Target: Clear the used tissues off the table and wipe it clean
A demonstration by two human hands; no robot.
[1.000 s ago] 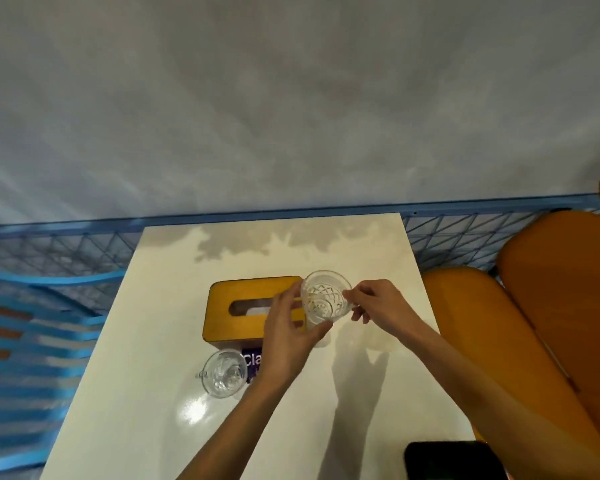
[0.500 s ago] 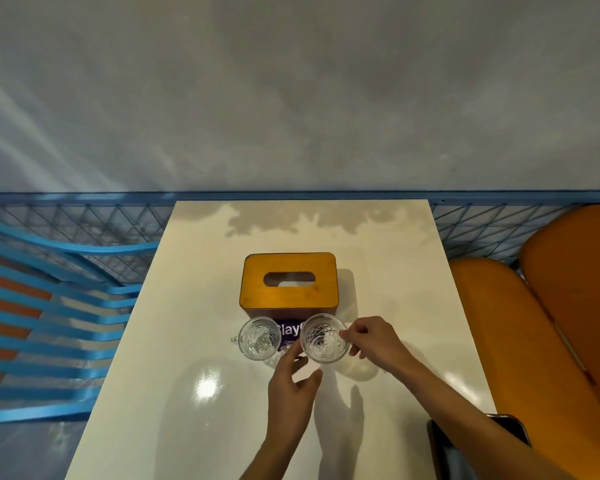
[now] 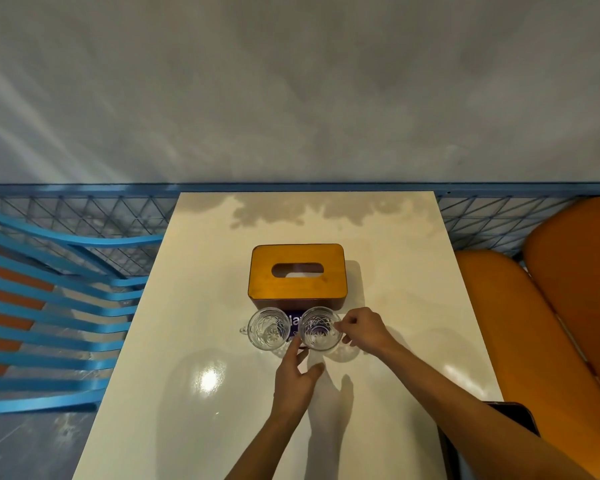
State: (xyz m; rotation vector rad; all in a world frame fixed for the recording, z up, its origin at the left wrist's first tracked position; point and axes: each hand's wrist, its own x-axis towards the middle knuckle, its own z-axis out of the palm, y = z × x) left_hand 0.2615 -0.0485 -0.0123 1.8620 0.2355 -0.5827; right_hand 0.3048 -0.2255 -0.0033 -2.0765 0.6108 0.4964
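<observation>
Tissues that look used are nowhere visible on the glossy desk (image 3: 194, 306); only a white sliver shows in the slot of the wooden tissue box (image 3: 297, 289) at its middle. Such paper should be light, soft and easily torn, best pinched by a loose fold. Just near the box stand 2 stiff, slippery, fragile cut-glass mugs. The right hand (image 3: 364, 332) pinches the right mug (image 3: 320, 329) at its right side. The left hand (image 3: 293, 384) is loose, its straight fingertips touching that mug's near wall beside the left mug (image 3: 268, 329).
</observation>
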